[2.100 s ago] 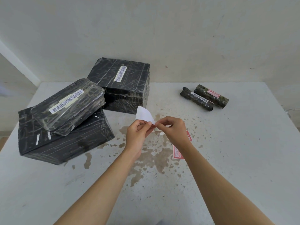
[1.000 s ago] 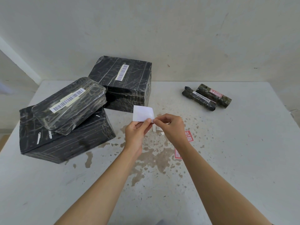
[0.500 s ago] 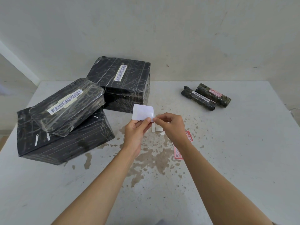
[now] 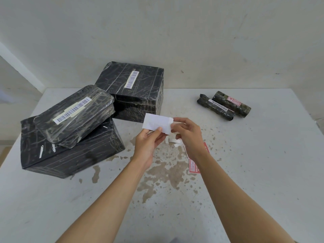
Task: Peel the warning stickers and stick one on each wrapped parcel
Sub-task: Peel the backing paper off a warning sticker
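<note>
Both hands hold a white-backed sticker above the table's middle. My left hand pinches its lower edge; my right hand pinches its right end. Its printed face is turned away. More red warning stickers lie on the table under my right forearm. Three black wrapped parcels sit at the left: a large one, a flat one stacked on it, and a box behind. Two wrapped rolls lie at the back right; the farther roll carries a red sticker, the nearer roll only a barcode.
The white table is stained brown around its middle. Small white paper scraps lie below my hands. A plain wall stands behind the table.
The white sheet, curled upward earlier, now lies flat and sideways between my hands. My right fingers have shifted to its right end. The parcels have not moved.
</note>
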### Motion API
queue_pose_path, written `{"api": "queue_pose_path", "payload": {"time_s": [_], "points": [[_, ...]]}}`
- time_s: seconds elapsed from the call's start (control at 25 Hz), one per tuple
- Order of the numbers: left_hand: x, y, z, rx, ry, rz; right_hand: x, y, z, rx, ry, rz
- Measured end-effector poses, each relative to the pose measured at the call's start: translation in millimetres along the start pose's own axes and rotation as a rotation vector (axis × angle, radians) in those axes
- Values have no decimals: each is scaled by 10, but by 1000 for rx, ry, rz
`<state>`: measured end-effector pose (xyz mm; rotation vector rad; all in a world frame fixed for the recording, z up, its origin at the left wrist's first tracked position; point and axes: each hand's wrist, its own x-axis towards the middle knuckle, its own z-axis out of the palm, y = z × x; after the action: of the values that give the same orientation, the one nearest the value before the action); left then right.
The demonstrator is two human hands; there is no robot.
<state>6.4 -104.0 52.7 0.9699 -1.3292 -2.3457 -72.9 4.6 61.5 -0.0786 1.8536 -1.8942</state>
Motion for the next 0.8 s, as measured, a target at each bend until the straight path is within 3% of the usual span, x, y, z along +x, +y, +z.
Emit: {"api": "queue_pose_path", "payload": {"time_s": [0.32,0.8], "points": [[52,116,-42,215,60,46,-22,-70,-48,55,-142,57],[-36,147,-85,211,5,97,-41,-25,-84,23,-167,98]]}}
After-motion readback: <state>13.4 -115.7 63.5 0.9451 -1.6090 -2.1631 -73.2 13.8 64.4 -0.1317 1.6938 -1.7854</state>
